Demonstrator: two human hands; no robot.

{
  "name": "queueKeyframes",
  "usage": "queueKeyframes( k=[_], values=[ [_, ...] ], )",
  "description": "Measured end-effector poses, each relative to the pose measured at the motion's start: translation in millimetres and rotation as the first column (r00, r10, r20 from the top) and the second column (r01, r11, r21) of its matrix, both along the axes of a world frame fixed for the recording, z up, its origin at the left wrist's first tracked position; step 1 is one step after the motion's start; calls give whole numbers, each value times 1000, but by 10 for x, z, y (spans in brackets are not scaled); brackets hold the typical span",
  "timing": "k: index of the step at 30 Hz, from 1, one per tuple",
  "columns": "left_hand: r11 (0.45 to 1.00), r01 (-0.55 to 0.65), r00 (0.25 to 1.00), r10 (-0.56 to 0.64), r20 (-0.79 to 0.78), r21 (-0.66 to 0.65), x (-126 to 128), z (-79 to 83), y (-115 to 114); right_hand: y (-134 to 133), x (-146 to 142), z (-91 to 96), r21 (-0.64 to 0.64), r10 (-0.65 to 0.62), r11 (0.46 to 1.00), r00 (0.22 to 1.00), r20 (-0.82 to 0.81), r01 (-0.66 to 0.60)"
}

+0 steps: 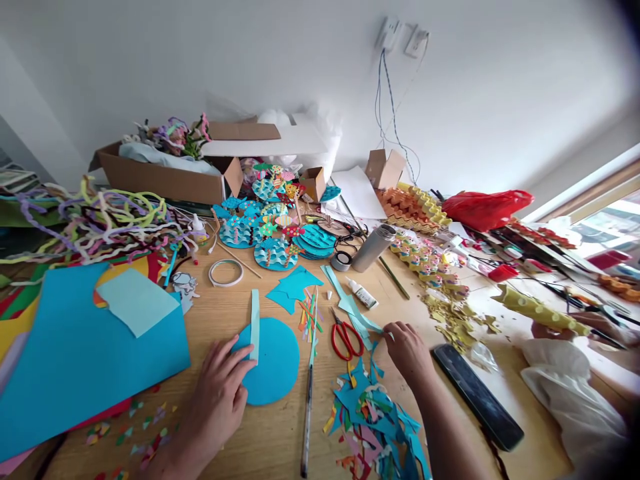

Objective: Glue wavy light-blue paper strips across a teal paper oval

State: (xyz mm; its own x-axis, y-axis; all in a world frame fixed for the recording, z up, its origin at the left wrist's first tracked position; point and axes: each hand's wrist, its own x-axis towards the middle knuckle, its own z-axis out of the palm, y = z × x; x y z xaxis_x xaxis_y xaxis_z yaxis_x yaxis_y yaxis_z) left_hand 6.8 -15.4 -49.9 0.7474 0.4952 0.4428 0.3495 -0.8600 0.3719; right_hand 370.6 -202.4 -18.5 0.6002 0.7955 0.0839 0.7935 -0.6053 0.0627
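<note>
My left hand (217,393) lies on the wooden table (235,307), fingers spread on the left edge of a blue paper circle (273,363). A light blue paper strip (255,323) lies upright across the circle, and my fingertips touch its lower end. My right hand (407,347) is further right, fingers pinched on the end of another light blue strip (357,313). Red-handled scissors (345,337) lie between my hands. A pen (307,407) lies beside the circle.
Large blue paper sheets (80,353) cover the left side. Paper scraps (373,413) pile up near my right arm. A black phone (475,397), a glue tube (361,293), a steel flask (374,247), finished fish crafts (273,230) and cardboard boxes (165,177) surround the area. Another person's hand (550,330) holds a yellow roll at right.
</note>
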Motion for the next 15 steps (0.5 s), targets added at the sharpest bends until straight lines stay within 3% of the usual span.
queueKeyframes(
  k=[6,9,12,15],
  values=[
    [999,-32,999,31,-17,-22,14,11,-23,-16,-19,134,113,3,994,998,-70,5],
    [998,-42,998,40,-48,-51,27,76,-54,56,-134,263,286,-46,948,948,-314,141],
    [995,-49,996,42,-84,-86,37,146,-77,247,-434,407,334,33,908,750,-661,255],
    [993,-53,992,40,-119,-107,37,198,-89,524,-891,495,306,167,910,428,-888,281]
  ],
)
